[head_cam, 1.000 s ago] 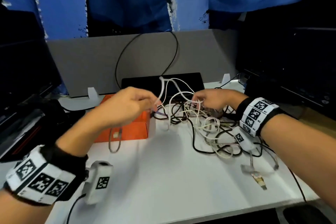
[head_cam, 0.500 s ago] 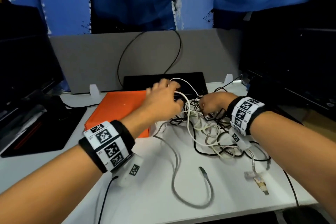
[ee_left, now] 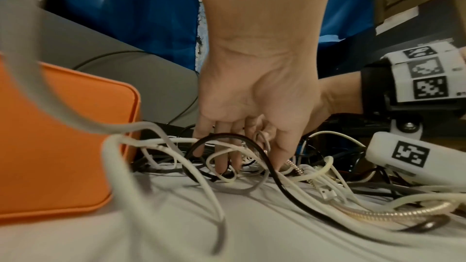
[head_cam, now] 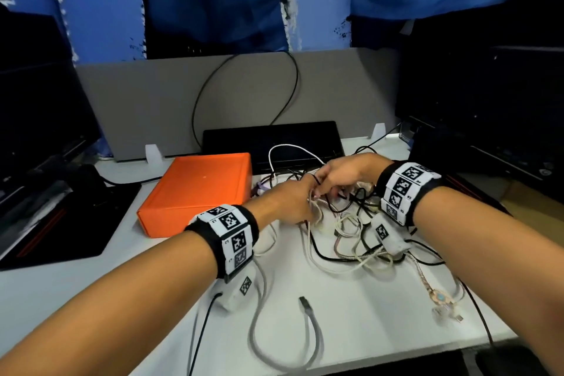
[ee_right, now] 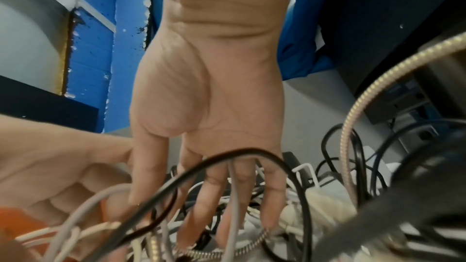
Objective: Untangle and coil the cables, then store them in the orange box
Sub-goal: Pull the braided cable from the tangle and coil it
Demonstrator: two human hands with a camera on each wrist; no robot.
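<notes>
1. many cables (head_cam: 345, 241) lie in one messy pile on the white table (head_cam: 366, 330), just to the right of the orange box (head_cam: 198, 189). white, black, grey and shiny metal ones all cross over each other.
2. one grey cable (head_cam: 314, 333) lies in a loose loop nearer the person than the box, with its plug end free.
3. the orange box has its lid shut, and no cable is in it.
4. the left hand (head_cam: 293, 201) reaches into the pile right beside the box. its fingers (ee_left: 221, 158) point down among the loops. i cannot tell if they pinch a wire.
5. the right hand (head_cam: 345, 174) is on the far side of the pile from the box, touching the left hand. its fingers (ee_right: 201, 196) are long and spread, poked between the wires, not closed on one.
6. i think the job is to free one cable. it is best to pick one, hold the pile still with the other hand, and pull slowly, feeding the plug back through each loop.
7. a hard pull could make the knots tighter.
</notes>
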